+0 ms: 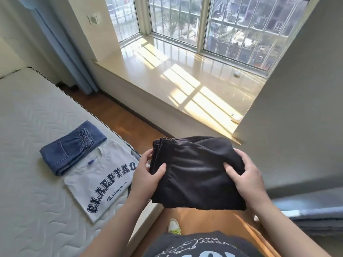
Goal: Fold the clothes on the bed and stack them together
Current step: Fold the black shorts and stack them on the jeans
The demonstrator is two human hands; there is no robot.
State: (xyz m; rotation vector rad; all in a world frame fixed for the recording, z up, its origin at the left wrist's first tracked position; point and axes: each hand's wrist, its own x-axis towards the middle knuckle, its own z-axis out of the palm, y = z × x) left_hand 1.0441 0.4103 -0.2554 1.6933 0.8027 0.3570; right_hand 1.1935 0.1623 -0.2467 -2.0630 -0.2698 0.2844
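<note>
Here, both hands held the folded black shorts (196,173) in the air over the wood floor (133,125), beside the bed (27,127). Left hand (148,178) gripped the waistband side, right hand (248,179) the opposite edge. Folded jeans (68,151) overlapped the folded grey T-shirt (100,184) on the mattress.

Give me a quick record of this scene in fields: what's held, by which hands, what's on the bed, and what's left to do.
held: folded black fabric garment, in the air over the wooden floor
hands: left hand and right hand grip its opposite edges
on bed: folded blue denim trousers beside folded white printed T-shirt on the white quilted mattress
remaining: three pieces not yet in one stack
</note>
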